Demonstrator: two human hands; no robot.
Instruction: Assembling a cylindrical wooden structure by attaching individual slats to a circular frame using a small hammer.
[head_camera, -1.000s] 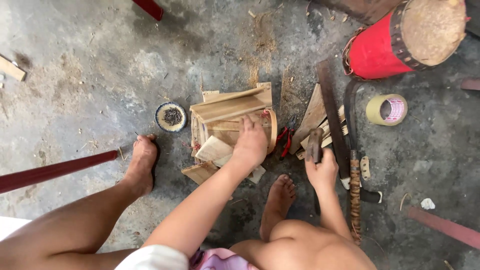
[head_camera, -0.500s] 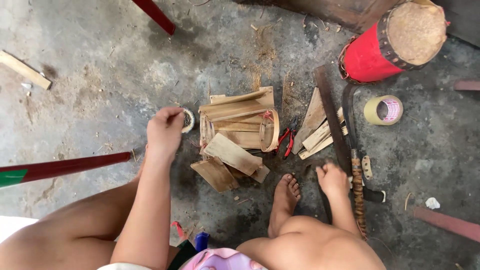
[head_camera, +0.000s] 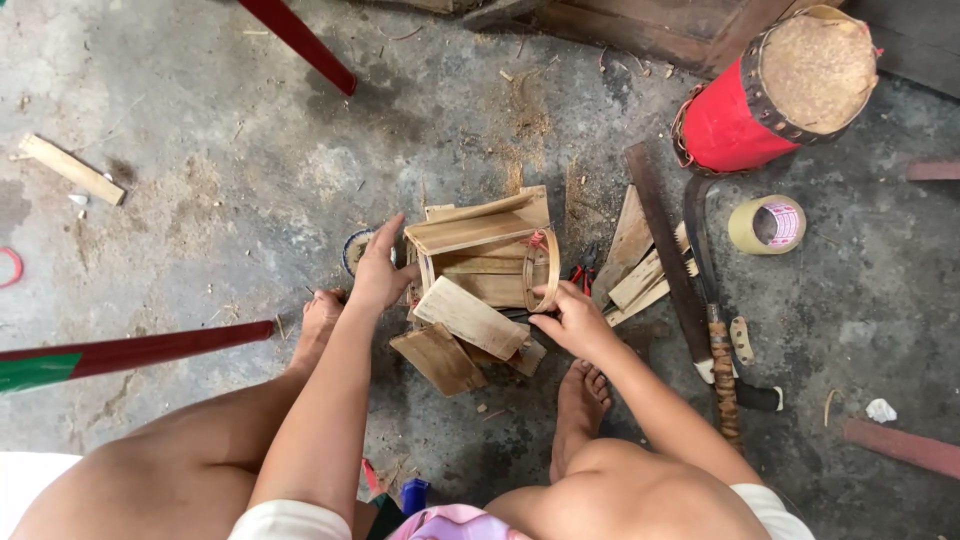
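Small box of bamboo slats (head_camera: 485, 245) at frame centre, on grey concrete floor (head_camera: 200, 200), between both hands. Thin bamboo hoop (head_camera: 543, 270) upright against box's 3 o'clock side. Loose flat slat (head_camera: 470, 317) at box's 6 o'clock, lying over a second slat (head_camera: 438, 359) at 7 o'clock.

Left hand (head_camera: 380, 272) at box's 9 o'clock, fingers spread and unclenched, tips touching box's left edge; nothing grasped. Small round tin (head_camera: 353, 250) partly hidden behind this hand. Right hand (head_camera: 575, 322) at box's 4 o'clock, fingertips pinched near hoop's lower rim; whether actually gripping hoop or a slat: cannot tell.

Bare left foot (head_camera: 318, 322) at 8 o'clock of box, bare right foot (head_camera: 580, 395) at 5 o'clock.

Further out: heap of slat offcuts (head_camera: 635, 265) at 3 o'clock; long curved blade with wrapped handle (head_camera: 712, 310) beyond it; roll of tape (head_camera: 767, 224) at 3 o'clock, well apart; red drum-shaped block (head_camera: 775, 90) at 1 o'clock; red pole (head_camera: 140, 350) at 8 o'clock; wood scrap (head_camera: 72, 168) at 10 o'clock.
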